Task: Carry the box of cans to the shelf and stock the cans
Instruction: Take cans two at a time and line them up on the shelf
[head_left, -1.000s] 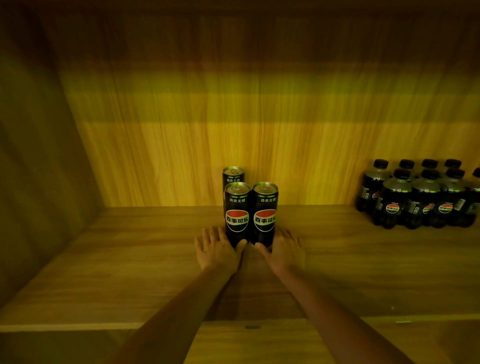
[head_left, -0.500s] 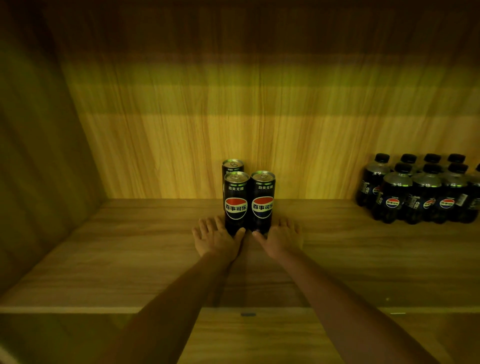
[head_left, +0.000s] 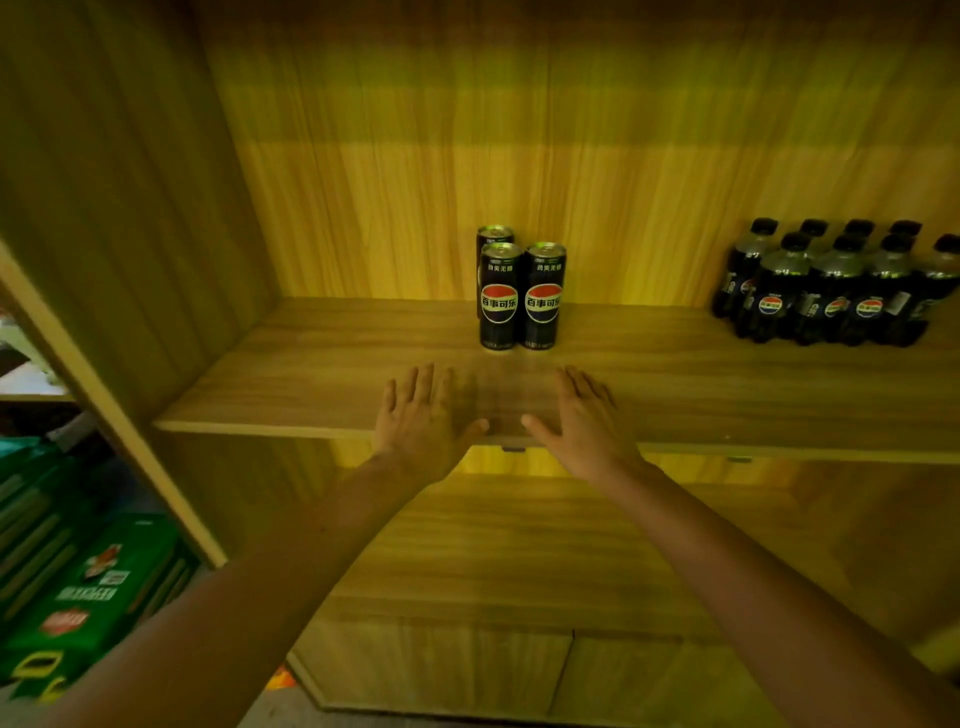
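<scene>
Three tall black cola cans stand upright on the wooden shelf (head_left: 322, 374): two side by side in front, the left one (head_left: 500, 296) and the right one (head_left: 544, 295), and a third (head_left: 492, 235) behind the left one, mostly hidden. My left hand (head_left: 423, 421) and my right hand (head_left: 584, 422) hover palm-down over the shelf's front edge, fingers spread, holding nothing, a short way in front of the cans and apart from them. No box is in view.
A wrapped pack of several small black cola bottles (head_left: 836, 291) sits at the shelf's back right. A lower shelf board (head_left: 519, 561) lies below. Green cartons (head_left: 88, 587) are stacked outside the cabinet wall at the lower left.
Both hands have let go of the front cans and drawn back to the shelf's front edge. The view has pulled away, showing the lower shelf and green cartons.
</scene>
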